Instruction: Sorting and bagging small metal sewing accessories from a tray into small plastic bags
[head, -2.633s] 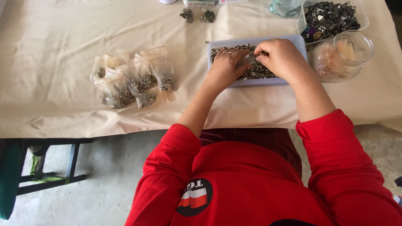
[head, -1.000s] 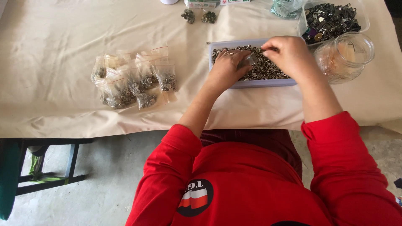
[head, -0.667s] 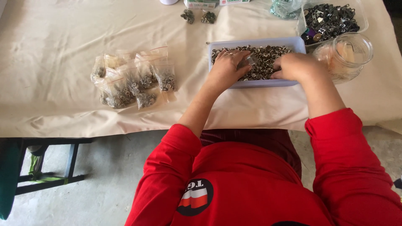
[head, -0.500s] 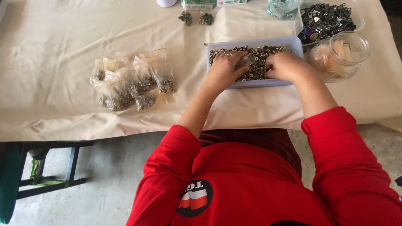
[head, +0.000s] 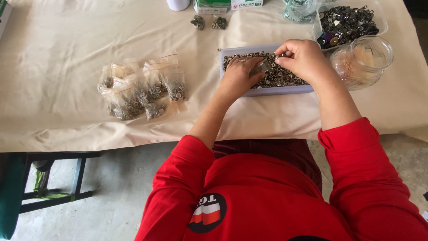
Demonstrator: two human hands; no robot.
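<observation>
A shallow pale-blue tray (head: 276,90) full of small metal rings lies on the cream cloth in front of me. My left hand (head: 238,79) rests on the tray's left half and holds a small clear plastic bag (head: 261,68) open over the rings. My right hand (head: 302,59) hovers over the tray's right half, fingers pinched on a few rings just above the bag's mouth. Both sleeves are red.
A pile of filled small clear bags (head: 142,91) lies to the left. A glass jar (head: 364,60) stands right of the tray, a clear tub of dark metal parts (head: 347,22) behind it. Two little clumps of parts (head: 208,22) and boxes sit at the far edge.
My right hand dipped into the rings on the tray's right side, then lifted back toward the bag with a pinch of them. My left hand stayed put with the bag.
</observation>
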